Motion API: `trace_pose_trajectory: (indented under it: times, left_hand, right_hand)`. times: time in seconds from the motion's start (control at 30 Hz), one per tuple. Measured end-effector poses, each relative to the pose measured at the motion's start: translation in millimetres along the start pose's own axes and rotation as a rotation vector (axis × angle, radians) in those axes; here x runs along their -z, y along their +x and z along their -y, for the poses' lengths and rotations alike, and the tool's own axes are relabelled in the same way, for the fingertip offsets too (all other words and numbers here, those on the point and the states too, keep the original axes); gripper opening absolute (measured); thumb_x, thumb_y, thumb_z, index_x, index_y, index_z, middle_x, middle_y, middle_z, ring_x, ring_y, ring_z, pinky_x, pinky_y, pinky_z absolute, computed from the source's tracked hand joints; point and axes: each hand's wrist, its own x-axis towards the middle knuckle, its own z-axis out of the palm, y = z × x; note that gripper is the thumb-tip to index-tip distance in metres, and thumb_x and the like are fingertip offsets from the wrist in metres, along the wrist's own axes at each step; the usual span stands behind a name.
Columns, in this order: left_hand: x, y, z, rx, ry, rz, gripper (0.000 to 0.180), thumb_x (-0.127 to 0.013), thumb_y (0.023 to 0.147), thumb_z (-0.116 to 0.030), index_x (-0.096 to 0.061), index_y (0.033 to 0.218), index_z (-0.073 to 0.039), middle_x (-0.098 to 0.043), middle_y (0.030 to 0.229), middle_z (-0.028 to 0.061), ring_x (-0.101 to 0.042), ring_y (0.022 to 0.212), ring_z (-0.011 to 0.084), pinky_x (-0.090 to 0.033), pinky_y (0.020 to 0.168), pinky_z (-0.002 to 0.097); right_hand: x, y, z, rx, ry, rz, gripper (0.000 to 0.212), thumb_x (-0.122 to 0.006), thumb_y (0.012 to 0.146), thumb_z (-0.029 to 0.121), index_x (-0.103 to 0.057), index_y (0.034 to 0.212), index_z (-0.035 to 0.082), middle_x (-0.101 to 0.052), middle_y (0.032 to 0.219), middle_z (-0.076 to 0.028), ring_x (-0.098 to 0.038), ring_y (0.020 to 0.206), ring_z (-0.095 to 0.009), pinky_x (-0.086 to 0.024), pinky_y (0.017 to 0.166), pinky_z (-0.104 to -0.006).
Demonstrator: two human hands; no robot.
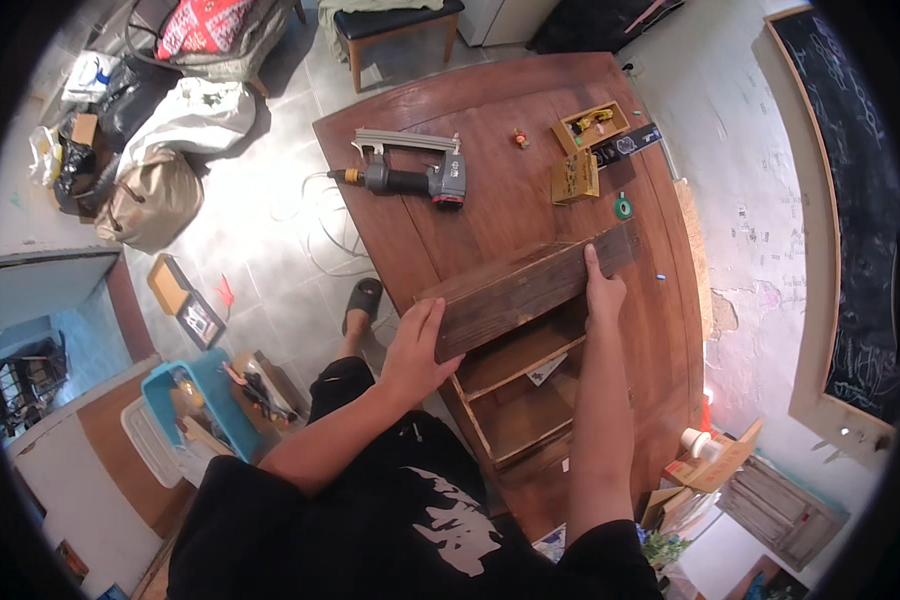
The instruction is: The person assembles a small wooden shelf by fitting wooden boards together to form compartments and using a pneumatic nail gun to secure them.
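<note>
The left hand [415, 350] pinches one end of the dark plank [515, 305], with fingers on its upper side and the thumb near the lower edge. The right hand [605, 295] holds the other part, thumb on top; its other fingers are hidden, so I cannot tell how tight this grip is. The plank lies slanted at the far end of the wooden frame [518, 412], on the worktop [510, 215]. The frame has its near walls and a divider in place, and its compartments are open on top. I judge the work as partly done: the plank is in hand, but whether it is fixed does not show. The nail gun [410, 180] lies apart, untouched, near the small box [575, 178].
</note>
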Motion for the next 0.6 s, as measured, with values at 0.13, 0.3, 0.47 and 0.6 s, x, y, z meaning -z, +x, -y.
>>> trace_pose_trajectory:
  times: [0.13, 0.3, 0.47, 0.6]
  left_hand:
    - [3, 2, 4, -0.014, -0.035, -0.025, 0.096, -0.093, 0.068, -0.012, -0.047, 0.151, 0.003, -0.051, 0.147, 0.0223, -0.052, 0.137, 0.0422, -0.046, 0.116, 0.0451]
    - [3, 4, 8, -0.041, -0.067, -0.048, 0.095, -0.094, 0.068, -0.009, -0.048, 0.150, 0.005, -0.053, 0.144, 0.0235, -0.054, 0.135, 0.0426, -0.047, 0.115, 0.0460]
    - [3, 6, 10, -0.043, -0.075, -0.050, 0.096, -0.095, 0.066, -0.008, -0.049, 0.149, 0.006, -0.053, 0.142, 0.0242, -0.057, 0.132, 0.0419, -0.051, 0.111, 0.0458]
    - [1, 6, 9, -0.036, -0.079, -0.054, 0.095, -0.096, 0.065, -0.008, -0.051, 0.147, 0.006, -0.054, 0.141, 0.0241, -0.058, 0.131, 0.0418, -0.051, 0.110, 0.0455]
  right_hand:
    - [-11, -1, -14, -0.005, -0.079, -0.088, 0.063, -0.083, 0.092, 0.051, -0.075, 0.108, -0.010, -0.074, 0.101, -0.014, -0.068, 0.095, -0.017, -0.053, 0.084, -0.0317]
    - [-14, 0, -24, 0.030, -0.110, -0.159, 0.058, -0.083, 0.092, 0.050, -0.076, 0.093, -0.008, -0.074, 0.088, -0.009, -0.065, 0.080, -0.013, -0.052, 0.077, -0.0308]
    - [-12, 7, -33, 0.032, 0.011, -0.144, 0.054, -0.087, 0.090, 0.043, -0.065, 0.076, -0.004, -0.065, 0.075, -0.005, -0.055, 0.073, -0.011, -0.050, 0.072, -0.0314]
    - [-4, 1, -19, -0.006, -0.089, -0.146, 0.056, -0.087, 0.090, 0.045, -0.065, 0.079, -0.005, -0.065, 0.075, -0.005, -0.056, 0.074, -0.012, -0.049, 0.071, -0.0312]
